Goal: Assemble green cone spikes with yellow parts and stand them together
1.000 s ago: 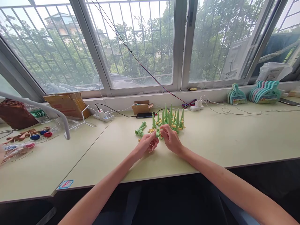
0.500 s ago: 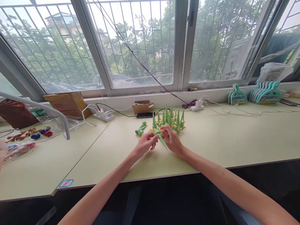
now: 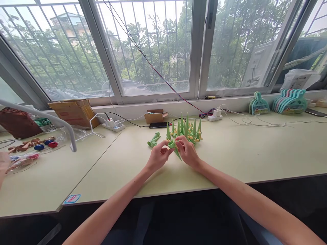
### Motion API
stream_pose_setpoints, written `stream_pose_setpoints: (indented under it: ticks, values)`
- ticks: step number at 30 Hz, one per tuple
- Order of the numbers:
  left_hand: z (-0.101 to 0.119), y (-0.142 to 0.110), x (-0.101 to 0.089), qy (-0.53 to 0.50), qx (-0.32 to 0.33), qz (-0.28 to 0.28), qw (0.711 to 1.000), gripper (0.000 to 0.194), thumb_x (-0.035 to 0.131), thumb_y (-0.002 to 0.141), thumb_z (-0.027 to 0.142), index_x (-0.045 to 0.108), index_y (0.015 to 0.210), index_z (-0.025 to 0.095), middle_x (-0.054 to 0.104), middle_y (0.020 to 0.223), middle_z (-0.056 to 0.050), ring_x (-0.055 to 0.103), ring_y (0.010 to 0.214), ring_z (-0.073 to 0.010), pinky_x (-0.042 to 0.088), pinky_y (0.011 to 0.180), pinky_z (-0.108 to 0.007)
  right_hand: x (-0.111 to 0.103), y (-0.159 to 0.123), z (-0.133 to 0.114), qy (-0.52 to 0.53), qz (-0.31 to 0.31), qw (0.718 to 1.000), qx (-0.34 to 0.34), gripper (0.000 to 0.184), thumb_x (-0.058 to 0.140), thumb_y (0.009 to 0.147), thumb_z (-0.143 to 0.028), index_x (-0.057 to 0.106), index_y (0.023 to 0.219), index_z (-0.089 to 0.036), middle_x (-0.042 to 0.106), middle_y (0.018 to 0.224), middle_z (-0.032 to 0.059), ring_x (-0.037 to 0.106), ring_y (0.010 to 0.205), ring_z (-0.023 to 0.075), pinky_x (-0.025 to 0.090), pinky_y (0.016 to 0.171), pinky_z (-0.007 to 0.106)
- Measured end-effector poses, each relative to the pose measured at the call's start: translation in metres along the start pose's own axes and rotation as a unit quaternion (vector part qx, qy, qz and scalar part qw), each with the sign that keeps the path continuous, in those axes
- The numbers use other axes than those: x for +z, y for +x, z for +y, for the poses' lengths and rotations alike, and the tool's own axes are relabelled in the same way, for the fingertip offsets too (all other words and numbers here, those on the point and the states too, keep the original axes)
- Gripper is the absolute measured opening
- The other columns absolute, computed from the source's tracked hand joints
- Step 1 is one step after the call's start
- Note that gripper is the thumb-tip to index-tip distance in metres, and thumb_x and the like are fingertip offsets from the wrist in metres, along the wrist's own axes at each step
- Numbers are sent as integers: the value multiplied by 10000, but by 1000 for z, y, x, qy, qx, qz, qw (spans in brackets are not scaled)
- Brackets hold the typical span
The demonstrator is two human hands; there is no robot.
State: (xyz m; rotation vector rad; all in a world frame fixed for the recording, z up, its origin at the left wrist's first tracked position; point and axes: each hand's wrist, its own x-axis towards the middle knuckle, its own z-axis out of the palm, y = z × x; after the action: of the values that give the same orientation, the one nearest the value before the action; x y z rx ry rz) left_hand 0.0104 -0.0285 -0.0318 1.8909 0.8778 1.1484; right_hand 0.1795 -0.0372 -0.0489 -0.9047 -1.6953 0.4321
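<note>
Between my two hands is a green plant watering spike [image 3: 177,154], its round hollow end up and its pointed tip slanting down to the right. My left hand [image 3: 158,155] is closed, with thumb and fingers pinching the rim side. On the other side, my right hand [image 3: 188,152] grips the spike near its collar, and its fingers hide part of it. Just behind stands a cluster of similar green spikes [image 3: 182,127] with small yellow valves, points upward. A few loose green pieces [image 3: 154,139] lie to the left of the cluster.
A black phone [image 3: 158,125] and a small open carton [image 3: 155,116] lie behind the spikes. Power strips [image 3: 113,126] and cables run along the window. Teal dustpan-like sets [image 3: 288,101] stand far right. At left are a white lamp arm [image 3: 66,127], wooden beads and another person's hand [image 3: 3,165].
The spike has turned so its hollow round end now faces me more. My left hand has rotated with it, its fingers curling in closer; the right hand has barely moved.
</note>
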Motion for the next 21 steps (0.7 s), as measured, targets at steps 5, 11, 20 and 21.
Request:
stream_pose_setpoints:
  ticks: [5,11,20,21]
  values:
    - [4,2,0,-70,-31,-32,997,392,654,835,486,630,1052,160,582,720,-2,491,433,-68,383,396,-219,0,1,-2,5,-3,1000,9,268,384,1003,-462,478,1033,-212,448,584,-63,396,463,103,326,484,225]
    - [5,4,-3,-136,-83,-54,986,487,653,846,497,542,1194,175,575,633,31,463,400,-62,346,407,-204,-1,0,-7,10,-11,1000,2,272,390,1004,-448,483,1090,-208,515,590,-53,493,496,118,383,519,230]
    - [2,5,-2,-209,-121,-77,967,421,663,845,483,547,1131,197,574,749,15,461,480,-53,369,425,-194,-1,-1,-9,32,-8,999,-16,205,444,979,-405,514,962,-213,609,739,3,607,578,129,448,539,231]
    - [2,5,-2,-210,-125,-80,966,426,662,845,485,551,1140,199,567,743,17,455,487,-54,371,428,-194,0,-1,-8,31,-9,999,-17,201,446,977,-400,516,949,-213,614,748,7,608,584,129,452,542,231]
